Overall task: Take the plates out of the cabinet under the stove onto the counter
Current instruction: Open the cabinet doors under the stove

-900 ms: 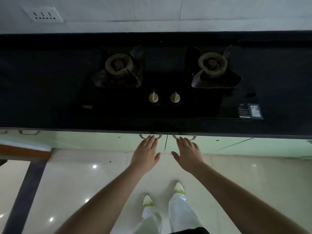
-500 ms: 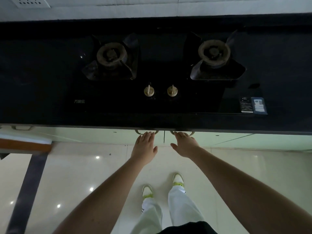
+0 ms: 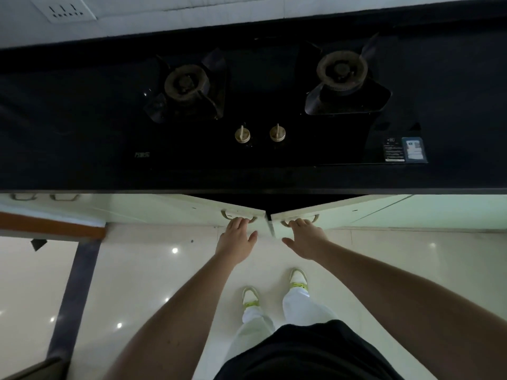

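Nearest: left hand and right hand, fingers hooked over curved metal handles of glossy pale doors, both ajar. Risk: shallow hook may slip; doors may swing into shins. Dark gap behind; plates not visible, presumably inside cabinet. Beyond: black counter, smooth glass stove, round burners, brass knobs.

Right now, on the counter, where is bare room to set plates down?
The dark counter is bare left of the left burner, and again right of the right burner, beyond the sticker. The middle is crowded: two burners and two knobs. Both hands grip door handles below.
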The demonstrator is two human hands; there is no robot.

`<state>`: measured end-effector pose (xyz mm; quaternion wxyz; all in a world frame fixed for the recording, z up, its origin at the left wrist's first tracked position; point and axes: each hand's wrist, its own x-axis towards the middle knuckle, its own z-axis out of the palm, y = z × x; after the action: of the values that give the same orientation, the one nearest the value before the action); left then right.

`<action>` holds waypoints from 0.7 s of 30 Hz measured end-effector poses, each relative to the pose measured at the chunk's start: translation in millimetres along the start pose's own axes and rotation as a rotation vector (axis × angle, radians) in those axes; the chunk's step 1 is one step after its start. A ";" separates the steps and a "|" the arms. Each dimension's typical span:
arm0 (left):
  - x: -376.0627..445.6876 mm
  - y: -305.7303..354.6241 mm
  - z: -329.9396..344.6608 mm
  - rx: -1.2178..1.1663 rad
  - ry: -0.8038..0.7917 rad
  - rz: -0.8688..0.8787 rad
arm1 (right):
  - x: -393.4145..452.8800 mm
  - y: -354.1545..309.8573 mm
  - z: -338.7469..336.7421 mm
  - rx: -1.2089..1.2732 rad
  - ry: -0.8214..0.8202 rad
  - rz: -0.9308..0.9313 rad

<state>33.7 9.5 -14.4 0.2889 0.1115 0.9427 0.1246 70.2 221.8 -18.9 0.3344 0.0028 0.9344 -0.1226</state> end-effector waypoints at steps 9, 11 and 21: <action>-35.4 -17.7 15.6 -0.097 0.014 -0.100 | -56.7 1.6 42.2 0.215 0.079 0.124; -46.2 -25.3 19.1 -0.093 0.022 -0.108 | -68.0 -1.4 47.5 0.223 0.071 0.147; -121.3 -94.3 42.6 -0.062 0.055 -0.162 | -126.8 -9.0 95.0 0.175 0.206 0.373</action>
<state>143.1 -106.5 -14.1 0.2754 0.0224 0.9518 0.1332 227.2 200.9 -8.4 0.2524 0.2171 0.9327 -0.1385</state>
